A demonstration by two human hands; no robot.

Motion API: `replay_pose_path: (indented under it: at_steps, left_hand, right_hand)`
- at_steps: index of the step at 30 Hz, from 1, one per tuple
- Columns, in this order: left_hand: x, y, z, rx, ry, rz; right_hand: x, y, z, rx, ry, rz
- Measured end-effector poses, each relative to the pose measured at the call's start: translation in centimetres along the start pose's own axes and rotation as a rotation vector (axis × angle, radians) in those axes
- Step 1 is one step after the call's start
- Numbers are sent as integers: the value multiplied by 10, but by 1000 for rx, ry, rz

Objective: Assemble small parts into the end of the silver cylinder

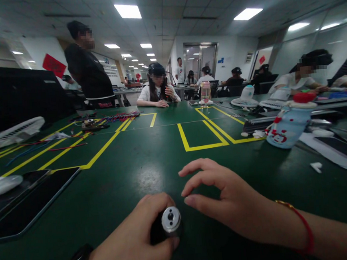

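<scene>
My left hand is closed around a small motor, a metal cylinder standing upright near the table's front edge. Its round silver end faces up and shows a dark centre with a small hole on either side. Thumb and fingers press against its sides, and its lower part falls into shadow. To the right of the motor, my right hand hovers with curved fingers apart. It holds nothing and does not touch the motor.
The green table carries yellow tape outlines. A tablet lies left, with wires and parts beyond. On the right are a light blue bottle, small fans and a white piece. A person sits opposite.
</scene>
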State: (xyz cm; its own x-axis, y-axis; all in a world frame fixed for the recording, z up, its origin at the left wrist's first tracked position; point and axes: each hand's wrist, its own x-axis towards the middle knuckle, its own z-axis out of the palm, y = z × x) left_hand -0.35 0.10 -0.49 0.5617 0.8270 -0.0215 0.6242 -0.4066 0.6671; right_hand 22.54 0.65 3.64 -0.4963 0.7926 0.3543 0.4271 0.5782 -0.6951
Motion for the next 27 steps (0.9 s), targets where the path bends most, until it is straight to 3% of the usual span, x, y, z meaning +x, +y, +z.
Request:
replay_pose_path:
  at_steps: [6, 17, 27]
  left_hand:
    - [1, 4, -2, -1, -29, -14]
    - [2, 3, -1, -6, -39, -36]
    - [0, 4, -1, -21, -18, -14]
  right_hand:
    - [-33, 31, 0, -60, -198, 198]
    - [-37, 33, 6, -148, -210, 122]
    - [-38, 30, 5, -106, -197, 186]
